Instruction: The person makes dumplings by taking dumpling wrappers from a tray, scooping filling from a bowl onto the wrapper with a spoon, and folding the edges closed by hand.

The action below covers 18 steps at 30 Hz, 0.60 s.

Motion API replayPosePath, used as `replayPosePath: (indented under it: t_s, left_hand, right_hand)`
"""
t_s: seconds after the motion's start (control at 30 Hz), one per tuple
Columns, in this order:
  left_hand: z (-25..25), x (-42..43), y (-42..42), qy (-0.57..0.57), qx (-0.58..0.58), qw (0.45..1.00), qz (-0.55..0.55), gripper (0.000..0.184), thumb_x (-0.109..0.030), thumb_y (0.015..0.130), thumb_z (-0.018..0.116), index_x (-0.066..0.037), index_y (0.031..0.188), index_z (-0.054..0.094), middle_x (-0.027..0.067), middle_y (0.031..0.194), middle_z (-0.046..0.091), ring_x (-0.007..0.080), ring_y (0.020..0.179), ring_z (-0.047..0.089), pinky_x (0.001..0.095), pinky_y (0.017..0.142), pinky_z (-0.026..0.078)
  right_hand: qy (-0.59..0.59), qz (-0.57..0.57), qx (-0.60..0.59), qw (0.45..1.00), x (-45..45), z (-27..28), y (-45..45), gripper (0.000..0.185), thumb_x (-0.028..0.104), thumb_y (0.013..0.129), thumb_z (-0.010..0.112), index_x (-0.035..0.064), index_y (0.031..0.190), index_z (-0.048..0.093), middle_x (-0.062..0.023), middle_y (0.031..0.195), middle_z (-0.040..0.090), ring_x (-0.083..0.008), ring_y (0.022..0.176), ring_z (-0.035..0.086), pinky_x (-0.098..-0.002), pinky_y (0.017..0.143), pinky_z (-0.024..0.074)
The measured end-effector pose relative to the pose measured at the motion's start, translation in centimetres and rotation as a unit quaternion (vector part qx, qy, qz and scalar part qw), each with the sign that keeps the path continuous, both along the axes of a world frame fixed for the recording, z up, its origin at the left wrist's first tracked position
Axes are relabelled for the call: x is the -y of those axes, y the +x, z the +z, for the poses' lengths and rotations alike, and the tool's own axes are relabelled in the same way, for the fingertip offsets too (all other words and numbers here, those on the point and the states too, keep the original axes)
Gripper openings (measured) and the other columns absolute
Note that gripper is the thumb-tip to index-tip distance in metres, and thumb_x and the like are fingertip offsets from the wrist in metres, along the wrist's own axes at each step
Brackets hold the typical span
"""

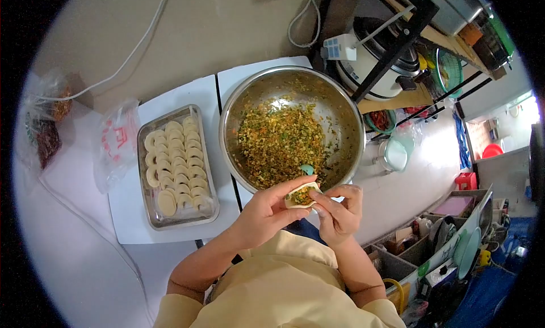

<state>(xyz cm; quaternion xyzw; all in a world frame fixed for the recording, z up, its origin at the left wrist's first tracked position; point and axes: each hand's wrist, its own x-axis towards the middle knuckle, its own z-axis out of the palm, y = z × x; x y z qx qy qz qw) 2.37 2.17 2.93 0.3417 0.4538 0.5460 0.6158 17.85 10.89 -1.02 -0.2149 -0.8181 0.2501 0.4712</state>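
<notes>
Between my two hands, in front of my body, is a dumpling wrapper (301,197) with chopped green and orange filling on it, its edges partly folded up. My left hand (273,206) holds it from the left, thumb below and fingers behind. My right hand (339,211) pinches its right edge. Just beyond them stands a large steel bowl (230,152) with chopped vegetable filling (281,138) in it. A teal utensil end (307,169) shows in the filling near my fingers. To the left, a metal tray (149,206) carries rows of folded dumplings (180,152) and flat round wrappers (167,203).
A plastic bag (116,143) with red print lies left of the tray. On the right, a black-framed shelf (397,50) holds a rice cooker (369,72) and a power strip (340,46). Sinks (397,268) with kitchenware are at lower right. A white cable (122,64) hangs along the wall.
</notes>
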Motion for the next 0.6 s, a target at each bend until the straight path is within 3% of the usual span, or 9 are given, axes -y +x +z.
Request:
replayPosePath:
  t_s: [0.2,0.27,0.33,0.43,0.57,0.6]
  left_hand:
    - [-0.9,-0.1,0.5,0.010,-0.047,0.999,0.022,0.050,0.000,0.088,0.057,-0.002,0.135,0.042,0.0034,0.114,0.058,0.0039,0.089,0.053,0.0194,0.075,0.045]
    - [-0.6,-0.1,0.2,0.014,-0.064,0.998,0.023,0.049,0.000,0.088,0.057,-0.002,0.134,0.043,0.0027,0.112,0.059,0.0026,0.084,0.053,0.0180,0.071,0.045]
    - [0.4,0.0,-0.3,-0.014,-0.151,0.988,-0.018,0.048,-0.001,0.088,0.057,-0.002,0.134,0.044,0.0017,0.109,0.060,0.0009,0.077,0.050,0.0161,0.064,0.042]
    - [-1.1,0.0,0.3,0.015,-0.074,0.997,0.016,0.047,-0.001,0.088,0.057,-0.001,0.133,0.044,0.0016,0.109,0.060,0.0005,0.074,0.049,0.0153,0.062,0.041]
    - [-1.1,0.1,0.4,0.000,-0.058,0.998,0.021,0.045,-0.002,0.089,0.056,0.000,0.132,0.045,0.0023,0.109,0.061,0.0005,0.074,0.050,0.0152,0.062,0.040]
    - [-1.1,0.2,0.3,-0.004,-0.075,0.997,0.007,0.043,-0.003,0.090,0.054,0.002,0.132,0.044,0.0078,0.112,0.060,0.0082,0.085,0.055,0.0208,0.073,0.044]
  right_hand:
    - [0.008,0.005,0.018,1.000,-0.2,0.2,0.1,0.024,0.012,0.070,0.073,0.0090,0.094,0.071,-0.0059,0.085,0.056,-0.0225,0.078,0.051,-0.0323,0.068,0.0420]
    - [-0.078,0.030,-0.030,0.996,0.0,0.1,0.0,0.024,0.012,0.071,0.072,0.0096,0.095,0.070,-0.0077,0.089,0.056,-0.0237,0.080,0.051,-0.0334,0.071,0.0419]
    - [-0.072,0.048,-0.040,0.995,-0.2,0.0,-0.2,0.024,0.012,0.071,0.072,0.0097,0.095,0.069,-0.0084,0.091,0.056,-0.0242,0.082,0.051,-0.0344,0.072,0.0415]
    - [-0.075,0.078,-0.036,0.993,-0.6,0.2,-0.2,0.023,0.011,0.070,0.072,0.0099,0.093,0.069,-0.0091,0.093,0.057,-0.0251,0.086,0.051,-0.0360,0.074,0.0409]
    - [-0.073,0.087,-0.006,0.994,-0.8,0.3,-0.1,0.022,0.010,0.067,0.073,0.0097,0.089,0.069,-0.0094,0.094,0.057,-0.0258,0.087,0.051,-0.0365,0.075,0.0406]
    - [-0.074,0.085,-0.007,0.994,-0.7,0.2,-0.1,0.022,0.010,0.067,0.073,0.0097,0.089,0.069,-0.0094,0.094,0.057,-0.0258,0.087,0.051,-0.0365,0.075,0.0406]
